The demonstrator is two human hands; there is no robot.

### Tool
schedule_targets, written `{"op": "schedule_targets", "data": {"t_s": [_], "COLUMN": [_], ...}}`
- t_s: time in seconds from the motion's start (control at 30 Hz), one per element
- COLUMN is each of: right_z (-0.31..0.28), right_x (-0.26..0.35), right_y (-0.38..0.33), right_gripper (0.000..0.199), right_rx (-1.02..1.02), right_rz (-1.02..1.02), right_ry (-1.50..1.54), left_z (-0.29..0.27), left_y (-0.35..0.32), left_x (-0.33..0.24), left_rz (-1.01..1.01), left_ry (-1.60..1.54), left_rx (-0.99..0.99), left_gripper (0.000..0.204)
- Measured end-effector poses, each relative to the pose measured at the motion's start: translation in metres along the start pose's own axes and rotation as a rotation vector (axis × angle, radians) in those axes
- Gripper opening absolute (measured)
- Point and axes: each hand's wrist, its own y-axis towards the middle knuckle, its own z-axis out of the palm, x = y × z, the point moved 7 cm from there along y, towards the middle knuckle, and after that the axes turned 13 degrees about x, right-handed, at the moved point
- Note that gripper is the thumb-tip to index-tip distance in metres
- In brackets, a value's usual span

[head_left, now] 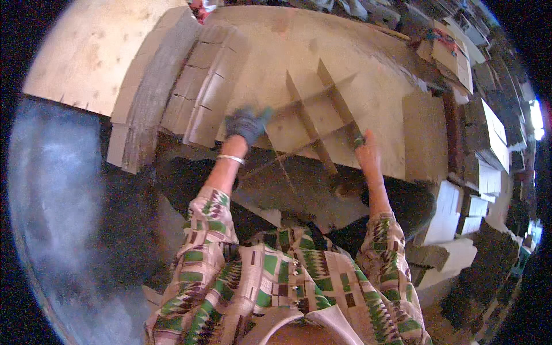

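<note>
A cardboard divider [309, 118] of crossed, slotted strips stands over the table's near edge in front of me. Its strips are partly smeared by motion. My left hand [246, 123], in a grey glove with teal fingertips, is at the left side of the divider; blur hides how its fingers lie. At the divider's right end is my right hand [369, 150], fingers closed on the end of a strip. Something green shows at those fingers.
Stacked slotted cardboard strips [198, 86] lie left of the divider on the wooden table [368, 75], beside a longer row of cardboard pieces [150, 80]. On the right stand a brown cardboard stack [424, 135] and several piles of cardboard [443, 213]. Clutter lines the far edge.
</note>
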Motion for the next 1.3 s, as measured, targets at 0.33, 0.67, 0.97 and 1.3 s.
{"op": "schedule_targets", "data": {"t_s": [0.33, 0.67, 0.97, 1.3], "right_z": [0.100, 0.099, -0.073, -0.166], "right_x": [0.193, -0.013, -0.004, -0.121], "right_y": [-0.014, 0.008, -0.021, -0.009], "right_gripper": [0.046, 0.039, 0.065, 0.046], "right_rx": [0.587, 0.290, -0.034, -0.031], "right_rz": [-0.229, -0.219, 0.009, 0.445], "right_ry": [1.111, 0.553, -0.217, -0.812], "left_z": [-0.013, -0.332, -0.274, -0.042], "left_y": [-0.030, -0.117, -0.056, 0.000], "left_x": [-0.015, 0.118, 0.218, 0.233], "left_rz": [0.544, -0.349, -0.494, -0.285], "left_ry": [0.210, 0.573, 0.564, 0.470], "left_rx": [-0.179, -0.891, -0.469, -0.421], "left_gripper": [0.022, 0.029, 0.091, 0.114]}}
